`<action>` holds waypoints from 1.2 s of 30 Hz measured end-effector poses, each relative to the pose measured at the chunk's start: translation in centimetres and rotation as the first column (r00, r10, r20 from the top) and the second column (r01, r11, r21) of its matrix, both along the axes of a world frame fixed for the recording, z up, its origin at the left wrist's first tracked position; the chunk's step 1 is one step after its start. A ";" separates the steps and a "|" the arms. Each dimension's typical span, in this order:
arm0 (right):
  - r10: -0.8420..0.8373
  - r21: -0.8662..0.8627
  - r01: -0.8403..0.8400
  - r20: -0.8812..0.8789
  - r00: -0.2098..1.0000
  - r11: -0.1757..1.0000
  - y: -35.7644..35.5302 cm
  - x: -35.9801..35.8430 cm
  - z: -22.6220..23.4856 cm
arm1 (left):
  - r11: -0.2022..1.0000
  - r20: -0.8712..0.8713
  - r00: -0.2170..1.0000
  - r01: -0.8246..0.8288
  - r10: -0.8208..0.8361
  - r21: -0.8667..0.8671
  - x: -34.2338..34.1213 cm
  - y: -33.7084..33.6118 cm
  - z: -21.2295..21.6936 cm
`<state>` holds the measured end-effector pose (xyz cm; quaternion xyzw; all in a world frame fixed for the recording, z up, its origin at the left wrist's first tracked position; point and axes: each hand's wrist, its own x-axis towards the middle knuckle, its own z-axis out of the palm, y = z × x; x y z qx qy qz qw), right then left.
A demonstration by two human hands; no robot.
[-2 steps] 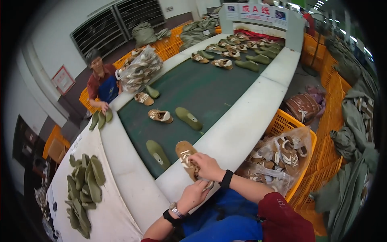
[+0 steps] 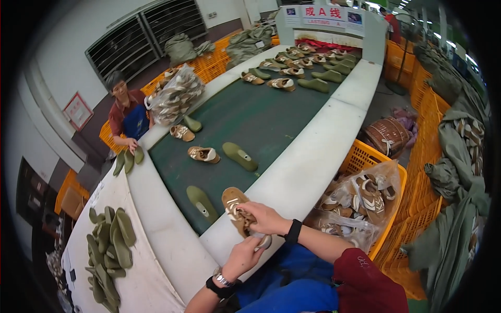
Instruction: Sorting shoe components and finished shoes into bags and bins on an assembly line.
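Note:
I hold a tan shoe upper (image 2: 233,199) with white stripes and laces over the near white edge of the belt table, its toe pointing away from me. My right hand (image 2: 265,219) is closed on its side, with fingers at the lacing and opening. At the heel end, my left hand (image 2: 243,255) grips the upper's back edge; part of the heel is hidden by the fingers. Just left of the toe, a green shoe last (image 2: 202,203) lies on the dark green belt (image 2: 209,125). Farther off are another last (image 2: 240,156) and a tan shoe upper (image 2: 204,154).
Green lasts (image 2: 109,245) are piled on a cloth-covered table at left. Across the belt, a co-worker (image 2: 128,112) touches several lasts (image 2: 128,160). A yellow crate (image 2: 399,180) with bagged uppers stands by my right arm. More uppers and lasts (image 2: 313,85) fill the belt's far end.
The whole view has shifted slightly, moving the belt and its contents a little to the left. Both my hands stay on the shoe upper, and the left fingers have shifted slightly at the heel.

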<state>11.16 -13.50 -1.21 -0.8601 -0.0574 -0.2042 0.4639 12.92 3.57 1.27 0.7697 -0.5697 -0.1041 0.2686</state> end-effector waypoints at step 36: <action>-0.584 -0.497 0.499 -0.020 0.811 0.710 -7.1 -0.9 -9.1 | 0.584 0.245 0.544 -0.801 0.803 -0.135 40.9 8.0 -9.7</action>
